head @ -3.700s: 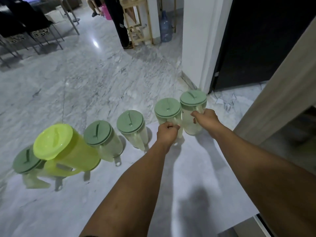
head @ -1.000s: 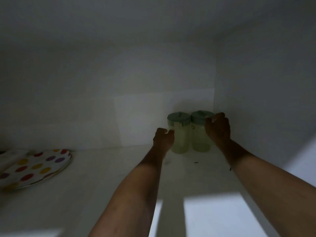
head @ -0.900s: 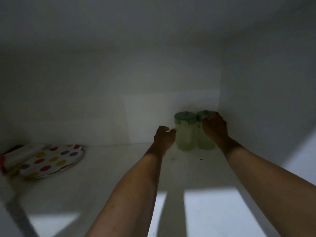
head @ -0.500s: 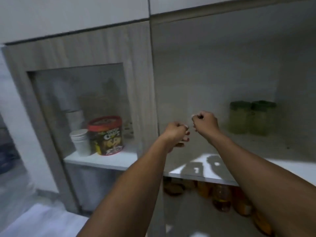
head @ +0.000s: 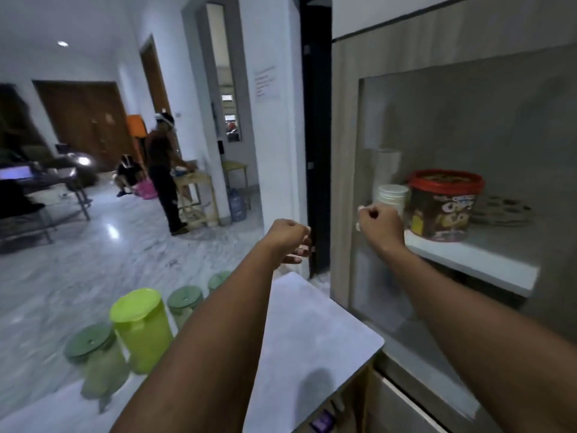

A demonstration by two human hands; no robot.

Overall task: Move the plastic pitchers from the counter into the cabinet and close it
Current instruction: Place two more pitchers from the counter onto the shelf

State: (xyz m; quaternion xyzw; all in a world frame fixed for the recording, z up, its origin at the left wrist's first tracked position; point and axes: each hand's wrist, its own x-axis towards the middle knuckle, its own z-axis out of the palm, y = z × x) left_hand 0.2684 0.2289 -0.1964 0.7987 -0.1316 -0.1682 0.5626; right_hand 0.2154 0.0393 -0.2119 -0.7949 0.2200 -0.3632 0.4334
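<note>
Several plastic pitchers stand along the far edge of the white counter [head: 315,326]. One is a lime green pitcher [head: 142,329] with a lime lid. Beside it stand a clear pitcher with a green lid [head: 93,360] on its left and another clear pitcher [head: 184,306] behind it. My left forearm half hides a third clear pitcher [head: 218,280]. My left hand [head: 288,240] hovers above the counter's far end, fingers curled, holding nothing. My right hand [head: 379,226] is a fist in front of the cabinet's glass-fronted door [head: 468,126], also holding nothing.
Behind the glass sit a red-lidded snack tub [head: 443,204], stacked paper cups [head: 392,198] and plates [head: 502,209] on a white shelf. A dark doorway [head: 315,151] lies left of the cabinet. Two people [head: 162,170] are across the marble floor, near tables.
Both hands let go of the two clear pitchers at the back right of the cabinet shelf and pulled out. The view has swung left, back to the counter.
</note>
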